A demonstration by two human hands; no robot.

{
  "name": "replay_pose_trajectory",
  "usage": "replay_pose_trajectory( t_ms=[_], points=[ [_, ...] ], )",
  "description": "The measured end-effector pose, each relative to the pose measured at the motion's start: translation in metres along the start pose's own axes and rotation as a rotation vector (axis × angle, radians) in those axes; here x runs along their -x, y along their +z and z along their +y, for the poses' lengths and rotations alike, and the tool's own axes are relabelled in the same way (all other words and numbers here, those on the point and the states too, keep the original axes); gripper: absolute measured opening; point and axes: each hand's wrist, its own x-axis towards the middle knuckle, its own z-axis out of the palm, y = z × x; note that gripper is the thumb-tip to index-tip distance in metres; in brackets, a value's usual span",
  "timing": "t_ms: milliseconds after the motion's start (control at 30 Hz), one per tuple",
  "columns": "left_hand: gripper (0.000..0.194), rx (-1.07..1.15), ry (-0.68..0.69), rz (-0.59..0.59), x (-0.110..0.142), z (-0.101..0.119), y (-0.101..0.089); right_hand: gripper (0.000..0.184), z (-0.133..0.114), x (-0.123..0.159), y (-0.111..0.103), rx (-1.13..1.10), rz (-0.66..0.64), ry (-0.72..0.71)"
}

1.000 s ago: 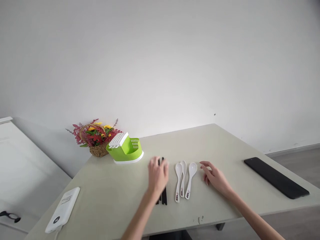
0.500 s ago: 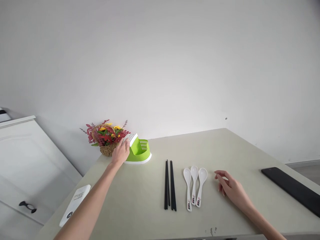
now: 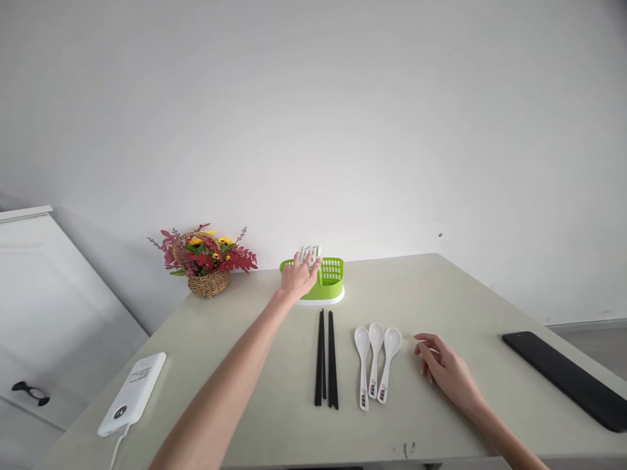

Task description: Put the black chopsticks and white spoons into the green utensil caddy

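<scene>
My left hand (image 3: pixel 300 277) reaches to the back of the table, its fingers closed over the white slotted middle part of a green-and-white cutlery holder (image 3: pixel 332 290). The holder stands upright close to the wall, and my hand hides part of its left half. In front of it lie two bundles of black chopsticks (image 3: pixel 332 362), side by side. To their right are three white spoons (image 3: pixel 376 352) with bowls pointing away from me. My right hand (image 3: pixel 448 369) rests on the table right of the spoons, fingers loosely bent and holding nothing.
A wicker basket of artificial flowers (image 3: pixel 209 284) stands at the back left. A white power bank (image 3: pixel 134 391) with a cable lies at the left edge. A long black flat object (image 3: pixel 563 378) lies at the right. A white cabinet (image 3: pixel 59 294) stands beyond the table's left side.
My left hand has moved the cutlery holder rightward, away from the flower basket, to a spot behind the chopsticks. My right hand has stayed nearly still. The view has shifted slightly.
</scene>
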Motion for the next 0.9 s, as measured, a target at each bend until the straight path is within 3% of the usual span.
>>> replay_pose_trajectory(
  t_ms=[200,400,467,567,667,767,900],
  points=[
    [0.083,0.070,0.142,-0.012,0.000,0.056,0.014,0.036,-0.007,0.002,-0.001,0.011,0.009,0.000],
    [0.076,0.194,0.239,-0.024,0.013,0.068,0.016,0.037,-0.010,0.003,-0.001,0.024,0.003,-0.008],
    [0.072,0.211,0.274,0.003,0.020,0.062,0.012,0.037,-0.012,0.004,-0.002,0.024,0.004,-0.009],
    [0.061,0.260,0.275,0.186,0.031,0.043,0.005,0.035,-0.014,0.005,-0.002,0.036,0.011,-0.002],
    [0.047,0.303,0.078,0.284,0.043,0.013,0.005,0.034,-0.015,0.006,-0.003,0.035,0.017,-0.011],
    [0.035,0.294,-0.089,0.166,0.056,-0.020,0.019,0.034,-0.017,0.006,-0.005,0.038,0.010,-0.017],
    [0.023,0.276,-0.114,-0.028,0.082,-0.046,0.051,0.034,-0.019,0.007,-0.005,0.065,0.004,-0.017]
  ],
)
